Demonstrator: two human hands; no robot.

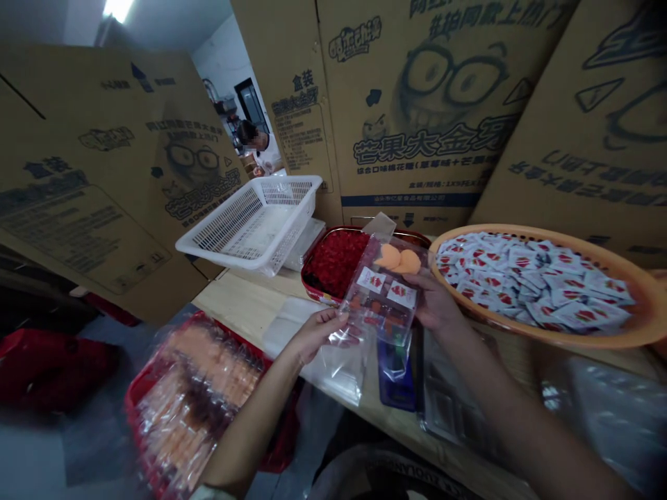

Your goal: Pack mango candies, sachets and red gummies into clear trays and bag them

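Observation:
Between my two hands a clear plastic pack [375, 278] is held up over the table edge. Orange round pieces [400, 258] show in its upper part, with two white sachets [401, 294] bearing a red print below them. My left hand [320, 335] pinches the pack's lower left edge. On the right side, my right hand [435, 302] grips it, thumb near the orange pieces. Behind the pack stands a red tin [333, 260] of small dark red pieces. Flat clear plastic bags [333, 368] lie under my left hand. A blue object [396, 378] is partly covered below the pack.
An orange basin [646, 305] full of sachets stands at right. A white slotted basket [250, 260] sits back left. Below, a red crate [136, 396] holds filled clear packs. Clear trays [453, 403] lie near the front edge. Large cartons [406, 167] wall the back; a person [265, 149] is beyond.

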